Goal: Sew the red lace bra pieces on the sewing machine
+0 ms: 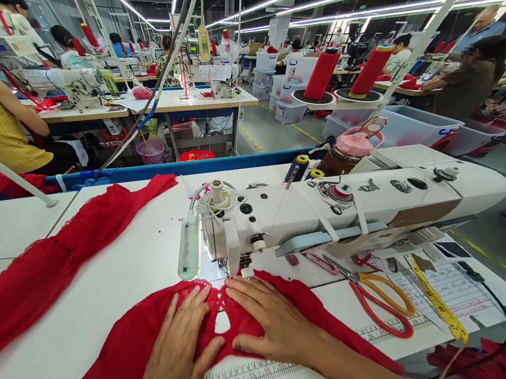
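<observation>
Lying crosswise under the sewing machine (323, 216), the red lace piece (236, 329) is pinned by both hands' flat, spread fingers (245, 290).

Head camera looks forward-down, close—perhaps slightly tilted—over the worktable (97, 293).

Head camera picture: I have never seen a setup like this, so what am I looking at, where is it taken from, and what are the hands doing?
The picture comes from a camera worn on a person's head, looking forward and down at their own hands. They sit at a white sewing machine on a white table in a big workshop where other people sit at similar machines. The left hand and the right hand both lie flat, fingers spread, on a piece of red lace fabric, pressing it down just in front of the needle area. Neither hand grips anything. Another long red fabric strip lies to the left. To the right of the machine lie scissors with orange and red handles and a yellow measuring tape. Red thread cones stand behind the machine.
</observation>
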A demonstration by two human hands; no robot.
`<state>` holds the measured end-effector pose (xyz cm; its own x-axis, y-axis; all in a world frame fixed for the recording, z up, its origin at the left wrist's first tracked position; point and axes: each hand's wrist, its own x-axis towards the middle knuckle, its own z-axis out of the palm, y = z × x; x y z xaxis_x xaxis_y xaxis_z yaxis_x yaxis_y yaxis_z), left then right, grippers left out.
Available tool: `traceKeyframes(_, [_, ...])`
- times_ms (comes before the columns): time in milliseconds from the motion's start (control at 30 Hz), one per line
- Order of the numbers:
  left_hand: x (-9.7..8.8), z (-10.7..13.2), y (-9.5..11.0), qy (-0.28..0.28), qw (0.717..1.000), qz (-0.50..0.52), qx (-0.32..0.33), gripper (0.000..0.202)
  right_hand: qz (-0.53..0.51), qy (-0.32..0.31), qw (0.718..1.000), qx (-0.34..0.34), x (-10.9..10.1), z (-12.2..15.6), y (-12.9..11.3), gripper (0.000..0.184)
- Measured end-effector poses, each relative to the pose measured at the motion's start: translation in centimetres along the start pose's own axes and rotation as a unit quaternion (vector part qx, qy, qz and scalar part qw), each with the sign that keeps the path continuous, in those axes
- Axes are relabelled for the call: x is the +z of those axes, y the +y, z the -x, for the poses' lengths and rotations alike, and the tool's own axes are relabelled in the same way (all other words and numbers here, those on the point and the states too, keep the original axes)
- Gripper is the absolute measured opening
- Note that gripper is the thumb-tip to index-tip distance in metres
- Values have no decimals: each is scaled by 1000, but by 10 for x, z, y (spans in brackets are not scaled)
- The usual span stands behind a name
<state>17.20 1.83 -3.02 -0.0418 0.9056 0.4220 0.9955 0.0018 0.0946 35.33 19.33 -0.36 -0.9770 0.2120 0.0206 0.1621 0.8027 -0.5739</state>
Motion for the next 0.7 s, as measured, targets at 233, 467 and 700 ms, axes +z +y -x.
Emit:
traceKeyframes(233, [1, 2, -1, -3, 1000, 8, -3, 38, 17, -14, 1000, 8, 0, 0, 0, 79])
traceKeyframes(467, [2, 2, -1, 7, 999, 28, -17, 40, 11, -14, 1000, 7, -1, 0, 0, 79])
traceKeyframes(700, [2, 3, -1, -11, 999, 31, -23, 40, 2, -13, 1000, 9, -3, 0, -2, 78])
